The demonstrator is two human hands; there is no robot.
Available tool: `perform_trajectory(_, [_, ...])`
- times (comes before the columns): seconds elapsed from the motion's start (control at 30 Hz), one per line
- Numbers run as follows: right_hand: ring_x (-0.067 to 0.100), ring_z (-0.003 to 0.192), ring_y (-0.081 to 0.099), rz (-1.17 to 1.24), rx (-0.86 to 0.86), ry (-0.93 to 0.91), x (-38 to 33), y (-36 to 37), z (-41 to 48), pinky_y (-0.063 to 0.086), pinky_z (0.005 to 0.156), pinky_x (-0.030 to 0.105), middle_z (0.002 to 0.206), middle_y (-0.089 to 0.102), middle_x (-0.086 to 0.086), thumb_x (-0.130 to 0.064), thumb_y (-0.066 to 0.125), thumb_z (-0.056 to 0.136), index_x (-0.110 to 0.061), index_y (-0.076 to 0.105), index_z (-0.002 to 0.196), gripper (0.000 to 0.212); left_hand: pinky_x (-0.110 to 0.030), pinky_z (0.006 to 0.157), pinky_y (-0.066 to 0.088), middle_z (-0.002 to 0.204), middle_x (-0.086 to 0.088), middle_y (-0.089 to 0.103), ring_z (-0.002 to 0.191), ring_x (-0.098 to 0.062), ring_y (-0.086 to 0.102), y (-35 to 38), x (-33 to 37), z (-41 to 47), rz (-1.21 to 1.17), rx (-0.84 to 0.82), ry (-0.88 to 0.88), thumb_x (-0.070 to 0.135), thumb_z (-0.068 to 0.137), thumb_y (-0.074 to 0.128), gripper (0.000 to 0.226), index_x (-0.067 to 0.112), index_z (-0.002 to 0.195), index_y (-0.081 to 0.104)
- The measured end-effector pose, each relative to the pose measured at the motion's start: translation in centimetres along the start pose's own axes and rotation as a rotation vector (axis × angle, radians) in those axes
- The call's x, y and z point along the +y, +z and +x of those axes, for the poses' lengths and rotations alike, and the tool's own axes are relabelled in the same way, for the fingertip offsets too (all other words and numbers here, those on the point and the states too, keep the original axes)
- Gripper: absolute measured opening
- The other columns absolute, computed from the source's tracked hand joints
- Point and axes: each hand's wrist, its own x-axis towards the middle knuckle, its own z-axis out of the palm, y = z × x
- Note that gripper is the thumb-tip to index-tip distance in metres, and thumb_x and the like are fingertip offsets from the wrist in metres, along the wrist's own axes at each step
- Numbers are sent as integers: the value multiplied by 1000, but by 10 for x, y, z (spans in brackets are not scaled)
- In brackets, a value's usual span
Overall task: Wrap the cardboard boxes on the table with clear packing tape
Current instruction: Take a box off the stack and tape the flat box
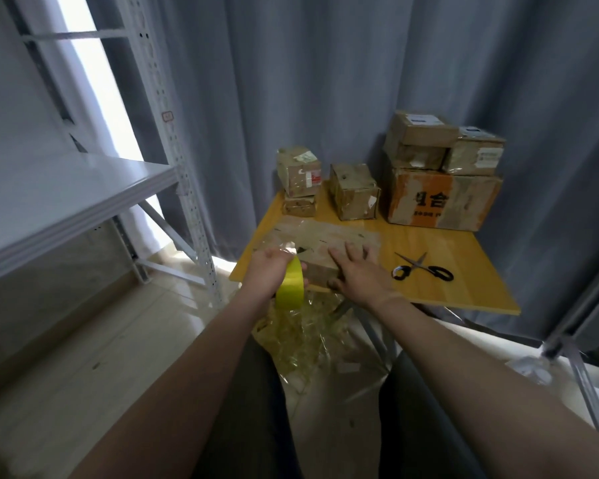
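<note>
Bare forearms [194,375], dark trousers [249,409] — plain

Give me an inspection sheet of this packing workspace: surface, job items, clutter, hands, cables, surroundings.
Surface: light wooden table, boxes along its back.
Job's things: flat brown cardboard box at the near edge; yellow-green tape roll; black-handled scissors right of the flat box; stack of taped cardboard boxes at the back.
Clutter: crumpled clear film heap below the table edge.
Hands: left hand grips the tape roll; right hand rests flat on the box.
Cables: nothing seen.
Surroundings: grey curtain behind; white metal shelving rack at left.
</note>
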Motion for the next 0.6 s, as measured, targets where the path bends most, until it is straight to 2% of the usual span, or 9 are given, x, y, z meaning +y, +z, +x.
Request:
perform_trajectory(0.1, [47,145,21,-16,54,129,-14,6,-2,30,115,57,162,21,17,-53,37,106,-31,23,156,57,-31,48,57,104,-17,77,70,-33,75,-5,2,0,-79,67,5,11,101,61,24,11,124,56])
perform_trajectory(0.17, [48,145,19,22,26,267,-27,3,-3,27,116,62,162,18,23,-51,30,108,-28,24,154,52,-31,49,56,111,-20,72,71,-34,74,-4,5,3,-37,78,17,8,96,65,33,12,127,54])
perform_trajectory(0.23, [49,149,11,45,-68,369,-41,-6,-3,27,115,66,165,10,27,-55,30,107,-25,21,156,58,-35,61,60,107,-17,70,76,-33,75,-2,11,7,28,90,47,11,92,70,37,18,124,51])
perform_trajectory(0.3, [51,150,8,79,-152,396,-52,-15,-2,34,111,66,165,10,27,-60,36,104,-22,21,157,67,-42,82,61,116,-13,66,93,-33,72,0,12,14,148,102,79,16,87,69,42,26,122,48])
perform_trajectory(0.33, [51,148,12,96,-174,373,-56,-20,-3,37,109,65,163,16,26,-62,37,103,-21,26,156,68,-44,89,59,119,-10,61,100,-33,68,1,14,14,256,101,83,16,87,65,42,28,123,47])
perform_trajectory(0.4, [47,141,25,158,-144,257,-57,-29,-8,39,109,59,153,33,21,-58,40,103,-21,40,150,60,-47,93,57,120,-8,57,105,-34,65,2,13,19,453,85,95,19,82,58,44,31,122,45])
perform_trajectory(0.43, [44,137,32,199,-89,182,-53,-32,-10,39,110,55,148,40,17,-53,43,104,-21,48,145,52,-48,94,57,122,-8,57,107,-36,65,3,13,20,519,90,103,22,77,56,50,29,125,46])
perform_trajectory(0.5, [33,129,46,308,99,47,-41,-36,-14,41,107,46,138,51,7,-40,51,103,-24,62,135,37,-46,99,53,122,-6,55,115,-36,61,6,15,23,584,100,106,20,84,57,53,20,136,46])
perform_trajectory(0.6, [17,121,48,465,286,-5,-19,-31,-8,41,101,40,126,60,-13,-36,53,100,-36,73,115,25,-46,101,50,119,-7,56,116,-36,57,13,20,41,608,110,109,17,91,52,47,12,138,46])
